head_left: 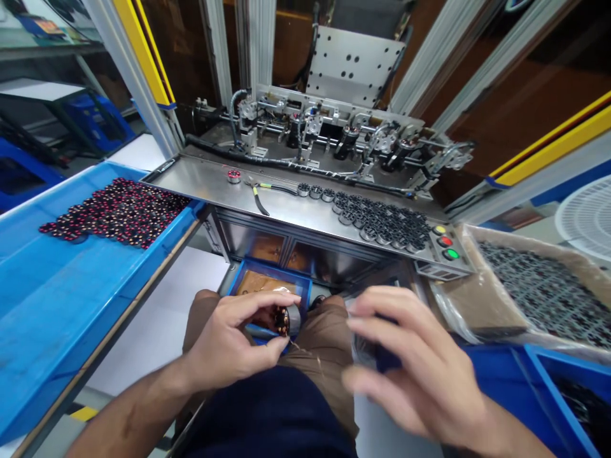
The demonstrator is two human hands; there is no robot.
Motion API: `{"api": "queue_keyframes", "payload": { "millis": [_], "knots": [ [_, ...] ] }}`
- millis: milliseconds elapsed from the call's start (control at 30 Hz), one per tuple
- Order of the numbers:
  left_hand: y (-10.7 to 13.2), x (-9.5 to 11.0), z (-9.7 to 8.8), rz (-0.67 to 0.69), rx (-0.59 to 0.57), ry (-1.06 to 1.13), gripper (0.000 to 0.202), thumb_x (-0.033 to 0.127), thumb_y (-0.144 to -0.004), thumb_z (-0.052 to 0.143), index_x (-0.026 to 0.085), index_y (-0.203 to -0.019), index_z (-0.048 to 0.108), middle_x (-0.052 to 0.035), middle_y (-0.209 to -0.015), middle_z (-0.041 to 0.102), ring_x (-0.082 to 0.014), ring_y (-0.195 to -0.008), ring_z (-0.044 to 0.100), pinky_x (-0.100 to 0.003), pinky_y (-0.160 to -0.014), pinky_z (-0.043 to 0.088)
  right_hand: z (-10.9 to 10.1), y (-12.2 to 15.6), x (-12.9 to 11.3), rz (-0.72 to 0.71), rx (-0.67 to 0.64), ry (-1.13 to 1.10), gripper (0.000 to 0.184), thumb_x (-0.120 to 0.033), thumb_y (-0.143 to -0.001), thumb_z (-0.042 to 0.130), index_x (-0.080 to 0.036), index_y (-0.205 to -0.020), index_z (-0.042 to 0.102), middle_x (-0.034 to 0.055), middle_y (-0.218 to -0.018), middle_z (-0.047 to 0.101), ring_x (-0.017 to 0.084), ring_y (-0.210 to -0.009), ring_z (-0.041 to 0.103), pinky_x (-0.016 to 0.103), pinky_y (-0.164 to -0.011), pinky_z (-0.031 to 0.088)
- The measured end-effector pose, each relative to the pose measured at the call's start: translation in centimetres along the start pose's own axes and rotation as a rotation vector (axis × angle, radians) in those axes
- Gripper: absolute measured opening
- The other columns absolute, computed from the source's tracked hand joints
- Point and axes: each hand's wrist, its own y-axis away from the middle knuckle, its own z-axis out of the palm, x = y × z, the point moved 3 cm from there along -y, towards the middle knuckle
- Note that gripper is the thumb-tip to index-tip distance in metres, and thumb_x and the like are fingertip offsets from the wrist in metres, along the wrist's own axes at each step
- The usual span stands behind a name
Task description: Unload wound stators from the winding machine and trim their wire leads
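Note:
My left hand [233, 340] is closed around a small wound motor stator [288, 320] with copper coils, held over my lap between thumb and fingers. My right hand [410, 366] is low at the right, blurred by motion, its fingers curled over a dark blue object [387, 360] that I cannot make out. Thin wire ends trail from the stator toward my knee. Both hands are just in front of a small blue bin [248, 270] below the machine.
A steel shelf [200, 175] carries pliers [260, 194], one wound stator [233, 175] and several bare dark stators [382, 219]. Three buttons [445, 242] sit at its right end. A blue tray [57, 280] at left holds several wound stators; a box [548, 292] at right holds bare ones.

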Motion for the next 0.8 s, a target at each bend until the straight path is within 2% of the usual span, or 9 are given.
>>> {"api": "queue_keyframes", "payload": {
  "millis": [100, 167, 233, 333, 467, 633, 733, 800],
  "knots": [
    [-0.1, 0.2, 0.4, -0.032, 0.027, 0.037, 0.051, 0.007, -0.069, 0.076, 0.025, -0.117, 0.068, -0.0051, -0.107, 0.076, -0.0189, -0.087, 0.074, -0.022, -0.074, 0.061, 0.9, 0.4, -1.8, -0.325, 0.021, 0.204, 0.009, -0.030, -0.087, 0.062, -0.028, -0.090, 0.071, 0.0046, -0.104, 0.072, 0.023, -0.110, 0.061, 0.039, -0.093, 0.052],
    [0.1, 0.1, 0.6, -0.094, 0.006, 0.116, 0.049, 0.008, -0.071, 0.076, 0.025, -0.117, 0.068, -0.0048, -0.104, 0.076, -0.0172, -0.083, 0.073, -0.021, -0.071, 0.060, 2.0, 0.5, -2.2, -0.419, -0.005, 0.287, 0.020, -0.022, -0.088, 0.053, -0.026, -0.087, 0.073, 0.0031, -0.103, 0.073, 0.022, -0.109, 0.059, 0.039, -0.094, 0.051],
    [0.3, -0.4, 0.6, -0.186, -0.029, 0.222, 0.047, 0.009, -0.073, 0.075, 0.026, -0.117, 0.068, -0.0053, -0.107, 0.075, -0.0163, -0.083, 0.072, -0.021, -0.071, 0.059, 2.8, 0.4, -2.0, -0.393, 0.010, 0.288, 0.025, -0.017, -0.086, 0.048, -0.021, -0.088, 0.073, 0.0047, -0.097, 0.073, 0.021, -0.098, 0.060, 0.039, -0.089, 0.051],
    [0.5, -1.2, 0.7, -0.295, -0.088, 0.428, 0.044, 0.011, -0.074, 0.076, 0.025, -0.116, 0.068, -0.0077, -0.117, 0.072, -0.0188, -0.095, 0.071, -0.024, -0.080, 0.058, 3.3, 0.2, -1.3, -0.301, 0.052, 0.213, 0.027, -0.013, -0.087, 0.045, -0.017, -0.091, 0.072, 0.0060, -0.088, 0.072, 0.020, -0.087, 0.060, 0.038, -0.081, 0.050],
    [0.3, -1.7, 1.2, -0.307, -0.100, 0.625, 0.044, 0.013, -0.071, 0.081, 0.023, -0.113, 0.069, -0.0079, -0.116, 0.072, -0.0186, -0.100, 0.069, -0.024, -0.087, 0.055, 3.3, -0.1, -1.1, -0.278, 0.069, 0.111, 0.025, -0.011, -0.087, 0.046, -0.010, -0.093, 0.071, 0.0099, -0.085, 0.070, 0.022, -0.085, 0.058, 0.039, -0.075, 0.049],
    [0.4, -1.8, 1.4, -0.270, -0.023, 0.651, 0.039, 0.012, -0.074, 0.079, 0.025, -0.109, 0.070, -0.0053, -0.114, 0.073, -0.0180, -0.105, 0.069, -0.025, -0.092, 0.054, 3.0, -0.2, -0.9, -0.227, 0.043, 0.038, 0.022, -0.008, -0.088, 0.048, -0.006, -0.094, 0.069, 0.0113, -0.082, 0.070, 0.022, -0.083, 0.058, 0.039, -0.071, 0.049],
    [0.5, -1.9, 0.0, -0.242, 0.067, 0.584, 0.040, 0.009, -0.075, 0.077, 0.026, -0.109, 0.069, -0.0038, -0.115, 0.074, -0.0170, -0.106, 0.069, -0.023, -0.094, 0.054, 2.6, -0.4, 0.2, -0.173, -0.004, -0.012, 0.020, -0.006, -0.087, 0.050, -0.008, -0.095, 0.068, 0.0114, -0.083, 0.070, 0.022, -0.083, 0.059, 0.039, -0.071, 0.049],
    [0.4, -1.9, -1.4, -0.208, 0.155, 0.521, 0.038, 0.006, -0.076, 0.075, 0.026, -0.108, 0.070, -0.0035, -0.114, 0.074, -0.0160, -0.106, 0.069, -0.021, -0.093, 0.054, 2.7, -1.5, 2.0, -0.104, -0.031, -0.063, 0.015, -0.009, -0.087, 0.057, -0.012, -0.097, 0.068, 0.0104, -0.087, 0.070, 0.021, -0.084, 0.060, 0.038, -0.073, 0.051]
  ]
}}
